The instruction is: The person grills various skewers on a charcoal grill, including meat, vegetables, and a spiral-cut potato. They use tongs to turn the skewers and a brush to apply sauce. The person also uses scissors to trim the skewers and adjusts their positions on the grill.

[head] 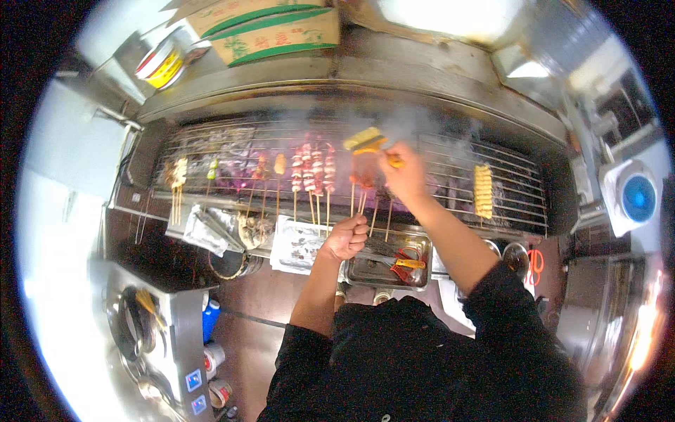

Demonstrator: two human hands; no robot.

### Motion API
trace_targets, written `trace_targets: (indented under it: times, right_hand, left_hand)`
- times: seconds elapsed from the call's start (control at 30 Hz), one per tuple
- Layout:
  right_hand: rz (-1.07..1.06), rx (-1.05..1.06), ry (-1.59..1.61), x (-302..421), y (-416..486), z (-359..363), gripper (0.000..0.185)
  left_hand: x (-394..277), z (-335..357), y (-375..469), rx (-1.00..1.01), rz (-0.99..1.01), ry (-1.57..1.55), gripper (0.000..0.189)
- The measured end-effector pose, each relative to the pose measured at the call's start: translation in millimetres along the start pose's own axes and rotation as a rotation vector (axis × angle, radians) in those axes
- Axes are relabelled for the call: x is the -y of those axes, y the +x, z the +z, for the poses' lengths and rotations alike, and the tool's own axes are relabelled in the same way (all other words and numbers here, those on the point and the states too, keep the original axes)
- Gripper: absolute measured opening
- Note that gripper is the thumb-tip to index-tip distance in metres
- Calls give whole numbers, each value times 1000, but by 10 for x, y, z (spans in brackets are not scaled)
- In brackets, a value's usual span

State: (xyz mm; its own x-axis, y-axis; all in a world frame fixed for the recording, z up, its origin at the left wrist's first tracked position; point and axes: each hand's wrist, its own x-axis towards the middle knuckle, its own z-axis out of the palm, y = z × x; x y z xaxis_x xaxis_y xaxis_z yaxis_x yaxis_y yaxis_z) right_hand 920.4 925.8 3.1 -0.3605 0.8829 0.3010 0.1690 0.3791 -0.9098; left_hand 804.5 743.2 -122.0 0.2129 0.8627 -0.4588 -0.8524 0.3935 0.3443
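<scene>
My left hand [346,237] is closed on the lower ends of bamboo skewers whose reddish meat [363,176] lies over the smoking charcoal grill [211,132]. Above that meat my right hand [403,171] grips the yellow handle of a basting brush [364,140], its wide bristles pointing left. Just left of these lie several skewers of red and white meat pieces [316,169]. Farther left are a single yellowish skewer [280,164], a green vegetable skewer [212,170] and a pale bunch [180,173]. A ridged yellow food piece [482,191] rests on the right grate.
In front of the grill stand a metal tray [364,278] with a yellow-handled tool [410,263] and red-handled things, and a white tray [295,248]. Red-handled scissors [536,266] lie right. A steel counter [184,327] is at left; a cardboard box [279,39] sits behind.
</scene>
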Motion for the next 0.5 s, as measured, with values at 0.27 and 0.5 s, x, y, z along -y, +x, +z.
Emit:
trace_targets:
  times: [0.27,0.5]
  right_hand:
    - [-62,227,-220,-187,-775,87,23]
    - [131,-17,-117,-161,-1392,-714,12]
  left_hand:
    - [131,-438,178,150,-25,-356,27]
    - [64,-128,-38,-107,-8,12,40]
